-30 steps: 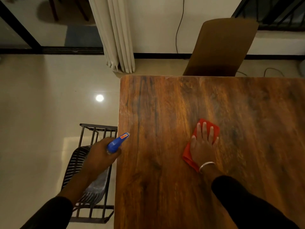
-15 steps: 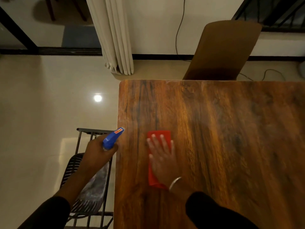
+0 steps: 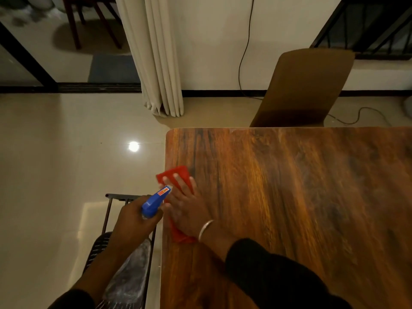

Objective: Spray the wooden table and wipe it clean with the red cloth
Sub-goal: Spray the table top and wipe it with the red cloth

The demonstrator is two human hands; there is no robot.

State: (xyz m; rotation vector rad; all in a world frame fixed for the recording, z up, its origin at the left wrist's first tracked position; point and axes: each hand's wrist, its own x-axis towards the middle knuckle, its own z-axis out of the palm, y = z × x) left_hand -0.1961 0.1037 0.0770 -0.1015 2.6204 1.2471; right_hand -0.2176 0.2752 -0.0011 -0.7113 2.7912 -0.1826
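The wooden table (image 3: 301, 197) fills the right half of the head view. A red cloth (image 3: 176, 172) lies at the table's left edge, slightly overhanging it. My right hand (image 3: 185, 206) presses flat on the cloth with straight fingers and covers its middle. Just off that edge, my left hand (image 3: 133, 221) grips a spray bottle with a blue head (image 3: 155, 200), the nozzle pointing toward the cloth. The bottle's body is hidden in the hand.
A black metal chair (image 3: 124, 264) stands below my left hand beside the table. A brown chair back (image 3: 305, 88) rises behind the far edge. A curtain (image 3: 156, 56) hangs at the wall, and cables trail on the tiled floor.
My right hand has slid the red cloth leftward across the table, from its middle to the left edge. My left hand with the spray bottle has stayed beside that edge.
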